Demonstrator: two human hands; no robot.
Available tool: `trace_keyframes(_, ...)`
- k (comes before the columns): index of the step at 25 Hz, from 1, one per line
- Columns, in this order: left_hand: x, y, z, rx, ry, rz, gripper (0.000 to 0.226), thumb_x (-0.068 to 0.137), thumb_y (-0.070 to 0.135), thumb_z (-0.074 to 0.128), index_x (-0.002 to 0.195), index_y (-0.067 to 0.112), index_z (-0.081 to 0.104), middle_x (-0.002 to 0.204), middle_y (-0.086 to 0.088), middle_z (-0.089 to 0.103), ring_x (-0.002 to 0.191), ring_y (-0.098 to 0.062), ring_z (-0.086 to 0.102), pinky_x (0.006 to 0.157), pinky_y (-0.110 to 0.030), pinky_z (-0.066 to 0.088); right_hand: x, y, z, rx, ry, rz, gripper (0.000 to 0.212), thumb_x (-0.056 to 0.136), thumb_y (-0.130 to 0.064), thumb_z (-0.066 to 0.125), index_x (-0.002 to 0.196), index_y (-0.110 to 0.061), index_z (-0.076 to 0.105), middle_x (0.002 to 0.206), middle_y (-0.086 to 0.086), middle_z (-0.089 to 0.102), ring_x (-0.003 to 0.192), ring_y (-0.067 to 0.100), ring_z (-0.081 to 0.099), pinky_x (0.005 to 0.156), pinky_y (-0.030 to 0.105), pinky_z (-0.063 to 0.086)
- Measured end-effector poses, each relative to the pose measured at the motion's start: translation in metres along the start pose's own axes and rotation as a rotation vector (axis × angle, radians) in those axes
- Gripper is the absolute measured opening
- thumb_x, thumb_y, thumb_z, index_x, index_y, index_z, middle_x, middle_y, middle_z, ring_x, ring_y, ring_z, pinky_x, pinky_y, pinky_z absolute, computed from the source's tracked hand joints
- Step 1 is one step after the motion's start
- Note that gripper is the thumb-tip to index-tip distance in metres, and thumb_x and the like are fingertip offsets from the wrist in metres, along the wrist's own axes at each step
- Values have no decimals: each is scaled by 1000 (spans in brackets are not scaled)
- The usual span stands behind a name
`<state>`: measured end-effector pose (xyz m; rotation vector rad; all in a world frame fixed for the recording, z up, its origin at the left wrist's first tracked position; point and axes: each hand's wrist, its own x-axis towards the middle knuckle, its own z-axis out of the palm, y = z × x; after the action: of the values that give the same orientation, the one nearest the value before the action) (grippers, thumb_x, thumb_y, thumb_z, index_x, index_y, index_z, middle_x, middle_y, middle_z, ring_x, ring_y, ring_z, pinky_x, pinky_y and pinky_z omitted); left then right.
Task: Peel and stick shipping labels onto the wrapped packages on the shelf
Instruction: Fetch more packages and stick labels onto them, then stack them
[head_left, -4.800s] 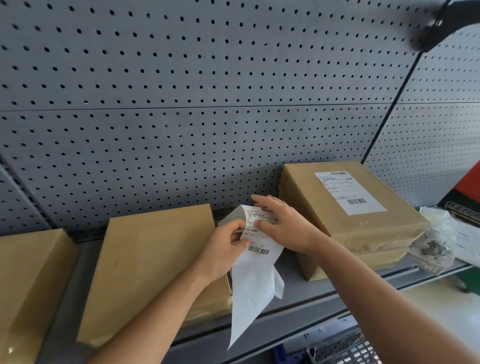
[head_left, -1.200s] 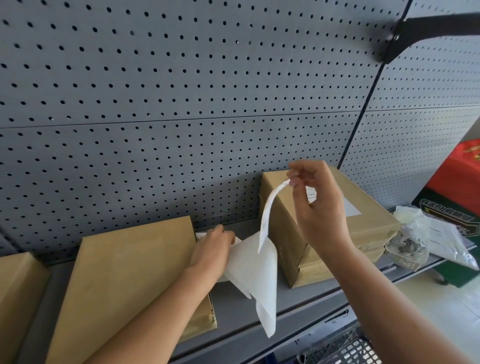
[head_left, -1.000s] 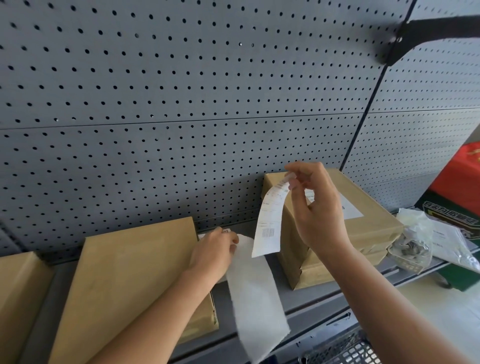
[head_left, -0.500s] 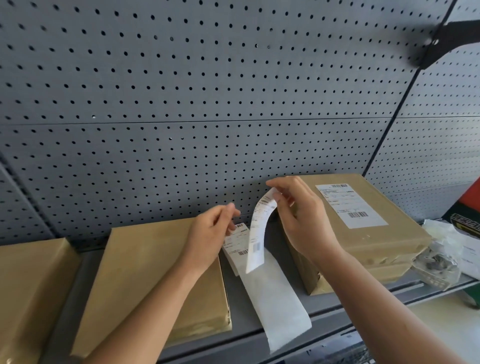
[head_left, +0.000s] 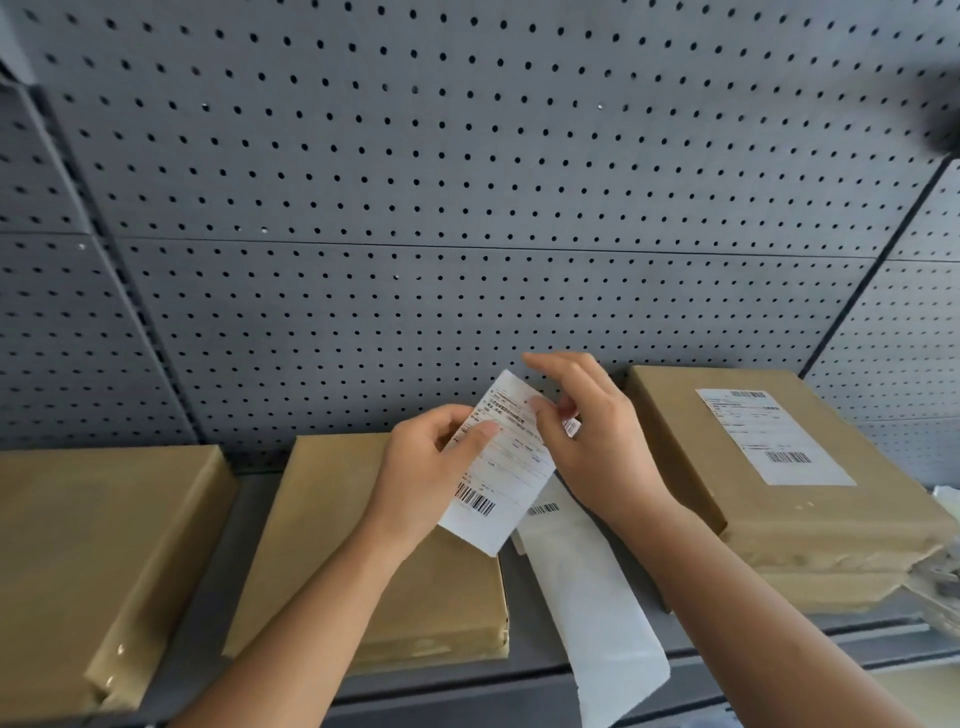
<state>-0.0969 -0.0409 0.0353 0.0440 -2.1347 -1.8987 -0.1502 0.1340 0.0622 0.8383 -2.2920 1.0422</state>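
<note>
A peeled white shipping label (head_left: 501, 475) with a barcode hangs in the air over the right end of the middle brown package (head_left: 332, 545). My left hand (head_left: 426, 473) pinches its left edge with the thumb on top. My right hand (head_left: 587, 441) pinches its upper right edge. The label strip with its white backing paper (head_left: 592, 603) lies on the shelf and droops over the front edge. The right package (head_left: 769, 525) carries a stuck label (head_left: 769, 434). A third bare brown package (head_left: 88, 561) lies at the left.
A grey perforated back panel (head_left: 467, 218) rises behind the grey shelf (head_left: 524, 608). Clear plastic bags (head_left: 940, 582) lie at the far right edge beside the right package stack.
The label came free of the backing strip, which now lies on the shelf. My left hand let go of the strip and took the label's left edge; both hands hold it.
</note>
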Motion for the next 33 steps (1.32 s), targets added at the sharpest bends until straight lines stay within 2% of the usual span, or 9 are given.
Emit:
trace_keyframes(2,-2,-1,-11,-45,83,-45,10,96,25,69,94,21,78,88,3,80,77,-14,76,62,-26,57,2,-5,6,37,19,104,42,96,-15,60,136,-25,53,119,-14,47,85,6,55,75,15,49)
trace_keyframes(5,-5,-2,-27,-139,189,-107,13,96,26,67,97,18,78,91,1,81,82,-18,77,63,-28,59,0,-8,19,240,-40,449,42,97,-29,61,137,-29,48,124,-12,47,101,5,57,81,18,49)
trace_keyframes(9,-9,-4,-49,-257,230,-179,16,98,23,66,105,15,78,101,-3,80,97,-24,76,88,-45,61,-11,-16,44,643,-305,743,26,100,-36,56,122,-23,62,113,-4,73,101,12,70,94,36,56)
trace_keyframes(11,-12,-8,-57,-263,237,-208,16,97,20,66,107,15,78,103,-4,80,98,-24,76,91,-49,59,-16,-23,55,757,-387,746,23,102,-28,53,114,-14,67,106,-2,77,98,16,73,92,39,57)
trace_keyframes(15,-18,-18,-72,-146,208,-214,17,100,20,62,104,20,79,102,0,80,96,-19,76,93,-52,58,-16,-32,74,803,-380,753,20,102,-17,55,107,-4,69,103,5,78,97,23,74,89,42,60)
trace_keyframes(20,-24,-33,-95,104,188,-187,20,100,20,62,106,25,79,98,14,79,90,-1,73,83,-30,60,-22,-37,93,697,-407,797,22,102,-19,56,97,-6,73,92,9,79,86,32,74,80,40,62)
trace_keyframes(24,-25,-50,-108,237,149,-233,19,98,19,65,110,25,79,98,14,79,89,2,73,72,-15,55,-31,-39,103,596,-433,768,12,101,-16,57,104,-10,68,85,6,78,62,18,70,50,22,52)
trace_keyframes(28,-23,-62,-110,370,160,-258,24,92,22,73,115,27,73,87,7,78,84,-6,74,77,-32,60,-37,-34,113,495,-420,745,13,99,-19,60,111,-20,55,84,6,77,64,20,69,52,29,50)
trace_keyframes(33,-21,-66,-108,519,205,-283,32,88,23,78,117,23,64,82,5,70,78,-2,65,59,-17,41,-43,-31,127,283,-423,666,26,97,-24,61,118,-24,46,77,6,74,70,21,69,65,40,55)
